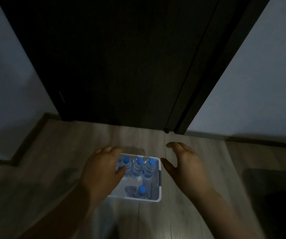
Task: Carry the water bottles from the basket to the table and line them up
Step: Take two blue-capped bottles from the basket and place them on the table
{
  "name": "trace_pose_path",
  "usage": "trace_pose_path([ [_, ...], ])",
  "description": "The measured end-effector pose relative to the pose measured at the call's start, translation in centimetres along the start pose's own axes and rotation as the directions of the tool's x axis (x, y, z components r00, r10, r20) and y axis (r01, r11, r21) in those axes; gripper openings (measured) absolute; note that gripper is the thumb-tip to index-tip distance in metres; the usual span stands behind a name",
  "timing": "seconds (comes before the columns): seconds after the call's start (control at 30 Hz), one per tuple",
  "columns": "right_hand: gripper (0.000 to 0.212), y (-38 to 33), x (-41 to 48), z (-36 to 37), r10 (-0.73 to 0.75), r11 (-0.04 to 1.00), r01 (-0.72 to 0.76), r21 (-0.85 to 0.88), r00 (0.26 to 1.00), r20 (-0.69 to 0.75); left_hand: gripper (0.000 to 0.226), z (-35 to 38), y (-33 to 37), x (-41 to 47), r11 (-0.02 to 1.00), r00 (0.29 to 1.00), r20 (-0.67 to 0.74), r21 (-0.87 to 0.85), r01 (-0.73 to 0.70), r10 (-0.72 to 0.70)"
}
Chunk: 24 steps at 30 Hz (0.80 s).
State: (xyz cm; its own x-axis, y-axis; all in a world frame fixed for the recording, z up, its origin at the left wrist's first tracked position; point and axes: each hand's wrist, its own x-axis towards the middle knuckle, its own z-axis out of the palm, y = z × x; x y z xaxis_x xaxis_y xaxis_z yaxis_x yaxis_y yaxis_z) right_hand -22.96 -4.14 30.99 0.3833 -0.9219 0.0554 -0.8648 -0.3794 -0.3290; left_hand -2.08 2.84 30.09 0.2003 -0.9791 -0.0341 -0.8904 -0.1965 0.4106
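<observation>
I read this as a dim home hallway: wood-plank floor (66,152), dark door (113,57) at the far side, pale walls (259,75) flanking it.

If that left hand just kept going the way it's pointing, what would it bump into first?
Most likely the far-left water bottle in the white basket: the left hand hangs over that corner, thumb beside it. Depth is unclear from above, so the basket's rim might come first.
</observation>
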Motion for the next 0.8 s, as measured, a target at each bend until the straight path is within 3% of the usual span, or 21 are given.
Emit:
trace_pose_path([
  [0.3,0.047,5.2,3.6,19.0,-0.012,0.998,0.022,0.061,0.989,-0.149,0.030,16.7,-8.5,5.4,0.993,0.987,-0.124,-0.039,-0.107,0.102],
  [0.37,0.047,6.2,4.3,21.8,-0.015,0.998,0.025,0.055,0.984,-0.179,0.036,19.2,-9.6,6.3,0.992,0.978,-0.172,-0.025,-0.120,0.114],
  [0.8,0.048,11.1,6.2,29.1,-0.004,1.000,0.005,0.005,0.967,-0.255,0.048,25.9,-10.5,10.6,0.990,0.965,-0.240,-0.075,-0.123,0.102],
])
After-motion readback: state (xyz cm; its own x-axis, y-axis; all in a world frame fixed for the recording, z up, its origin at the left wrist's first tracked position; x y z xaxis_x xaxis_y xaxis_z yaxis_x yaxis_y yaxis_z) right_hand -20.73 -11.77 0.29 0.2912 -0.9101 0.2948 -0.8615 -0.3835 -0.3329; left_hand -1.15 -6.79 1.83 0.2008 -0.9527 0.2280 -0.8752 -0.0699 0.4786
